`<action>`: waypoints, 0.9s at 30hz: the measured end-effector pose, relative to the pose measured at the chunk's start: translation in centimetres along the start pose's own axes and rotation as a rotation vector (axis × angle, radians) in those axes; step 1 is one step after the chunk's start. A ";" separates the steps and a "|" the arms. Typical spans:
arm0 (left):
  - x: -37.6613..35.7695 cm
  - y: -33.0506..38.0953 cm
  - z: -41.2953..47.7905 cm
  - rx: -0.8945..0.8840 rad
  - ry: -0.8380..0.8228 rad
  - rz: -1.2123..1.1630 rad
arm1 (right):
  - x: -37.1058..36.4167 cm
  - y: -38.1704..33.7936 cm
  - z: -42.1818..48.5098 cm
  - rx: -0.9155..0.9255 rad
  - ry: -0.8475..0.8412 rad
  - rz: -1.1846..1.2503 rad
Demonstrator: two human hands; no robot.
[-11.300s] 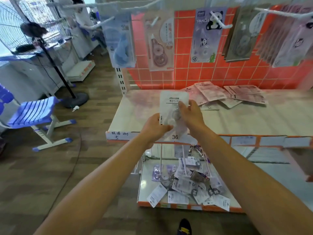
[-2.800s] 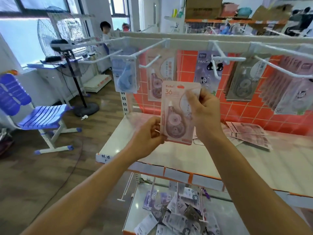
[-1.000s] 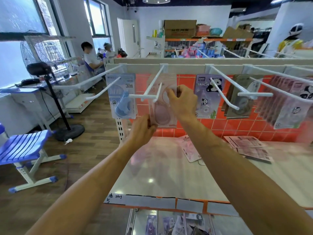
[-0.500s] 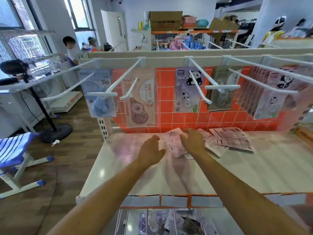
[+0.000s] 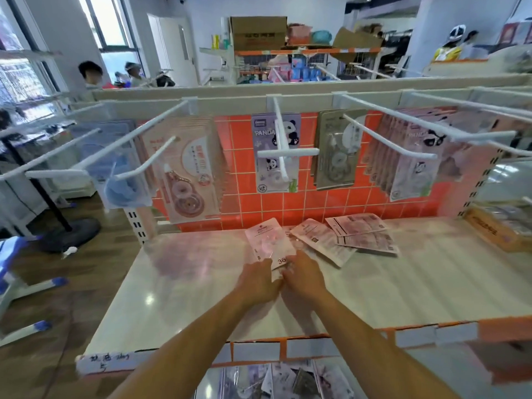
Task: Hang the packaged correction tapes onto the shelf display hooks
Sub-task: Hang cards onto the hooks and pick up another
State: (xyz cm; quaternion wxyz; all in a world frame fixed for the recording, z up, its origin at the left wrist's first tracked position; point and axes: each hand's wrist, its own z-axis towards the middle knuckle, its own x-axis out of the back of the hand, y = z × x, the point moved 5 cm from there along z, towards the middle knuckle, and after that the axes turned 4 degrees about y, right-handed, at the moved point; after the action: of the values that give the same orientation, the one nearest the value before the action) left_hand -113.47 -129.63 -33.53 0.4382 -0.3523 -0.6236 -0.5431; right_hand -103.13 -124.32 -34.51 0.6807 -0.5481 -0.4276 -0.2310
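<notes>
- The shelf [image 5: 403, 283] is pale and glossy, with an orange front edge carrying white label strips [image 5: 256, 351].
- Behind it stands an orange tiled back panel [image 5: 239, 139], and white hooks [image 5: 288, 152] stick out from the rail above.
- From the hooks hang, left to right, a blue pack [image 5: 121, 174], a stack of pink hung packs [image 5: 187, 174], a panda pack [image 5: 263, 133], grey packs [image 5: 334, 156] and a fanned row of more panda packs [image 5: 411, 168].
- Loose packs [image 5: 362, 234] lie flat and overlapping near the back edge of the shelf, right of centre.
- A cardboard tray [image 5: 489, 228] sits at the back right corner.
- Under the front edge, a lower shelf holds a jumble of packs [image 5: 288, 381].
- To the left are a wood floor [image 5: 43, 355], a fan stand [image 5: 72, 231] and a blue chair [image 5: 11, 254].
- Far back are windows, two people [image 5: 90, 73] and cartons [image 5: 257, 31] on another rack.
- Both arms reach forward over the front edge, and the hands meet mid-shelf.
- The left hand [image 5: 259, 280] and right hand [image 5: 305, 279] sit side by side, almost touching, knuckles up.
- Each hand pinches the near end of the pink pack [image 5: 267, 243].
- That pack points away toward the back panel, just left of the loose ones. Whether its far end rests on the shelf is too blurred to tell.
</notes>
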 end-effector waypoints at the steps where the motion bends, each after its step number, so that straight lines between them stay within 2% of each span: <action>1: -0.2 0.1 -0.1 0.005 0.012 0.023 | 0.1 0.1 0.0 -0.007 0.019 0.028; 7: -0.7 0.2 -1.1 0.017 0.088 0.097 | 1.2 1.5 -0.9 -0.195 0.165 0.317; 10: -0.8 0.0 -2.1 0.030 0.120 0.065 | 0.7 2.9 -1.4 -0.390 0.162 0.516; 12: -0.8 -0.1 -2.9 0.047 0.129 0.022 | 0.4 3.6 -1.3 -0.451 0.146 0.558; 18: -0.7 -0.9 -4.4 0.158 0.120 -0.184 | 0.4 3.7 -2.0 -0.425 -0.029 0.675; 23: -0.1 -1.6 -6.1 0.273 0.217 -0.413 | 0.3 3.2 -3.9 -0.445 -0.067 0.894; 27: 0.5 -2.0 -7.6 0.347 0.205 -0.719 | 1.4 2.2 -5.4 -0.348 -0.068 0.831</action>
State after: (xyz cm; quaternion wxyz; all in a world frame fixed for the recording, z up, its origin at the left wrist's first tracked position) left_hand -114.21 -137.46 -33.64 0.3331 0.0231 -0.7424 -0.5809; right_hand -98.84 -128.58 -34.76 0.5992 -0.7867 -0.1481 0.0115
